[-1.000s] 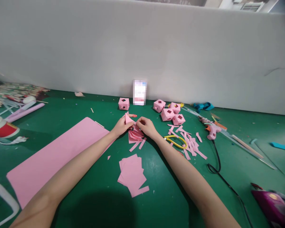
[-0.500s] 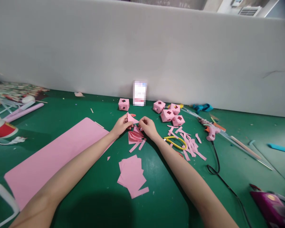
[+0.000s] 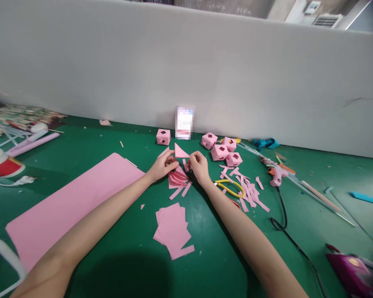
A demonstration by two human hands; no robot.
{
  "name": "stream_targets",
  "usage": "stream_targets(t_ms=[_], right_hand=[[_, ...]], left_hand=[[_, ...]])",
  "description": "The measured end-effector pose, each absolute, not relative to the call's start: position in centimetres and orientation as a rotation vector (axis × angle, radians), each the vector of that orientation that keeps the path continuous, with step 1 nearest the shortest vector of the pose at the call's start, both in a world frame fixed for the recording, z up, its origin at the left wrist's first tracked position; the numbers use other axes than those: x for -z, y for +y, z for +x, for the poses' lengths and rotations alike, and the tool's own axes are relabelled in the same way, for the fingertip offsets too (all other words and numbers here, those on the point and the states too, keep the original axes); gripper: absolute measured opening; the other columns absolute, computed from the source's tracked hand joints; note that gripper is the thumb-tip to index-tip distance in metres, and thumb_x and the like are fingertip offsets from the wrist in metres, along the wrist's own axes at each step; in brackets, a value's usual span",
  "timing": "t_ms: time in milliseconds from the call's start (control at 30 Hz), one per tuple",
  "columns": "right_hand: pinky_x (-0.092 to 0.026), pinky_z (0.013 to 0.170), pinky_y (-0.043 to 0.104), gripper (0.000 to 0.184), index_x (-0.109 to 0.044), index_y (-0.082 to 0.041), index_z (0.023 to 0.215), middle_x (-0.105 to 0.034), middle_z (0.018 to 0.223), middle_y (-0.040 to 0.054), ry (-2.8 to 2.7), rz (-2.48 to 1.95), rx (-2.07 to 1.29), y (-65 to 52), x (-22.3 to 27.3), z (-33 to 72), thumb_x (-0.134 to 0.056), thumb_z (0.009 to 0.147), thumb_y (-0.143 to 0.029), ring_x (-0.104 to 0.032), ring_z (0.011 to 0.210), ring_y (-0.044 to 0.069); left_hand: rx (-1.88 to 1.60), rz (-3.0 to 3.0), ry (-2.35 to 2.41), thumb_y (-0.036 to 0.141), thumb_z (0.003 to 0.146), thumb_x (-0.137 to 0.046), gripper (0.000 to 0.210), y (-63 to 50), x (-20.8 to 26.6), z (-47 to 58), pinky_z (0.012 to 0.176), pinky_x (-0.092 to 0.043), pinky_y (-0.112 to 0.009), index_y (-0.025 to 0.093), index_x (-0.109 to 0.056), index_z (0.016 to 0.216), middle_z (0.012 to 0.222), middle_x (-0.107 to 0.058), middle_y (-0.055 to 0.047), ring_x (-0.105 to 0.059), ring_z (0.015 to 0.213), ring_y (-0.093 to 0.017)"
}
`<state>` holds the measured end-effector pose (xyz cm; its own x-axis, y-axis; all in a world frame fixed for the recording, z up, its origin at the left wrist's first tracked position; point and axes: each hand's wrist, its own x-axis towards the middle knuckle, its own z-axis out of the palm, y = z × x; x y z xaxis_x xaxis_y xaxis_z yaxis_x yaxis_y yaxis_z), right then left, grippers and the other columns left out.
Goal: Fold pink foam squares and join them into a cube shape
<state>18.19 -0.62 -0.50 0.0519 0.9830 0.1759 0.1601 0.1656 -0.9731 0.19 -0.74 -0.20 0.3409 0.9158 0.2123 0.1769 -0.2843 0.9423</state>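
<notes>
A folded pink paper triangle is upright over the table, its right corner pinched between the thumb and forefinger of my right hand. My left hand is just left of the triangle, thumb and forefinger apart and curved, with no paper visible between them. A pink paper edge shows behind the left fingers; how it lies is hidden. Below both hands is a pile of folded pink paper pieces with loose strips beside it. Nearer to me lies a stack of pink paper squares.
Pink paper cubes with diamond holes stand at the back. Right are yellow-handled scissors, paper strips, a pink glue gun with a black cord. Left lie a large pink sheet and a red-white cup.
The triangle has moved up and right, now in my right hand's pinch. My left hand has let go of it, its thumb and forefinger spreading. The camera view has shifted slightly.
</notes>
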Motion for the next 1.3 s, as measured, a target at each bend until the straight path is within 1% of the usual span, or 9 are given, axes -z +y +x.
stream_targets(t_ms=[67,133,233,333,500,667,900,1133,1300], right_hand=[[-0.044,0.054,0.023,0.017,-0.044,-0.023,0.075,-0.054,0.062,-0.0040,-1.301,-1.224,-0.894,-0.7,0.3,18.3,-0.044,0.086,-0.037,-0.053,0.054,0.012],[-0.044,0.054,0.023,0.018,-0.044,-0.023,0.079,-0.054,0.066,-0.0037,-1.259,-1.209,-0.877,-0.8,0.2,18.3,-0.043,0.088,-0.039,-0.054,0.055,0.011],[-0.043,0.051,0.024,0.020,-0.043,-0.024,0.080,-0.053,0.069,-0.0036,-1.217,-1.174,-0.911,-0.8,0.1,18.3,-0.044,0.089,-0.041,-0.052,0.053,0.011],[-0.044,0.053,0.024,0.020,-0.043,-0.024,0.081,-0.054,0.069,-0.0033,-1.213,-1.192,-0.913,-0.7,0.3,18.2,-0.044,0.089,-0.042,-0.054,0.056,0.012],[-0.046,0.058,0.024,0.020,-0.045,-0.023,0.080,-0.057,0.074,-0.0006,-1.233,-1.281,-0.841,-0.3,0.8,18.3,-0.040,0.090,-0.040,-0.056,0.066,0.014],[-0.047,0.066,0.025,0.020,-0.046,-0.023,0.073,-0.054,0.073,-0.0008,-1.261,-1.330,-0.777,0.1,1.1,18.5,-0.041,0.086,-0.037,-0.053,0.073,0.015],[-0.041,0.066,0.026,0.020,-0.049,-0.022,0.064,-0.056,0.064,-0.0030,-1.409,-1.390,-0.815,-0.2,0.5,18.1,-0.050,0.079,-0.035,-0.052,0.065,0.015],[-0.041,0.065,0.027,0.016,-0.053,-0.022,0.066,-0.061,0.067,-0.0015,-1.454,-1.436,-0.823,-0.3,0.2,18.0,-0.053,0.075,-0.034,-0.055,0.066,0.015],[-0.044,0.067,0.027,0.011,-0.055,-0.022,0.080,-0.065,0.078,-0.0011,-1.435,-1.366,-0.844,-0.2,0.4,17.8,-0.056,0.072,-0.029,-0.057,0.069,0.015]], left_hand=[[-0.887,1.996,1.006,0.040,0.083,-0.068,0.053,-1.4,0.0,0.3,0.074,-0.049,-0.031,0.020,-0.054,0.130,0.096,-0.071,-0.006,-0.066,0.087,-0.022],[-0.789,2.240,1.033,0.044,0.078,-0.074,0.056,-2.0,-0.3,0.6,0.086,-0.049,-0.036,0.024,-0.059,0.127,0.109,-0.070,-0.008,-0.064,0.100,-0.026],[-0.714,2.431,1.041,0.049,0.078,-0.074,0.047,-2.5,-0.3,0.9,0.091,-0.049,-0.040,0.024,-0.066,0.117,0.115,-0.068,-0.010,-0.062,0.106,-0.029],[-0.755,2.431,1.034,0.042,0.085,-0.068,0.038,-2.4,0.0,0.9,0.093,-0.049,-0.040,0.022,-0.066,0.117,0.117,-0.069,-0.011,-0.063,0.108,-0.028],[-0.922,2.228,1.090,0.028,0.087,-0.062,0.029,-1.7,0.2,0.7,0.092,-0.050,-0.037,0.021,-0.067,0.114,0.117,-0.072,-0.008,-0.068,0.104,-0.024],[-1.025,2.160,1.161,0.028,0.088,-0.061,0.018,-1.7,0.0,0.6,0.083,-0.051,-0.034,0.021,-0.072,0.100,0.104,-0.076,-0.006,-0.069,0.091,-0.022],[-1.212,2.230,1.270,0.033,0.091,-0.060,0.017,-2.6,-0.2,0.7,0.081,-0.049,-0.034,0.023,-0.073,0.097,0.092,-0.075,-0.006,-0.063,0.085,-0.021],[-1.416,2.058,1.461,0.038,0.091,-0.063,0.018,-2.7,-0.2,0.4,0.078,-0.049,-0.032,0.024,-0.073,0.093,0.087,-0.071,-0.005,-0.059,0.080,-0.020],[-1.495,2.025,1.458,0.036,0.092,-0.061,0.018,-2.7,-0.2,0.4,0.080,-0.049,-0.030,0.022,-0.072,0.097,0.090,-0.069,-0.005,-0.060,0.084,-0.019]])
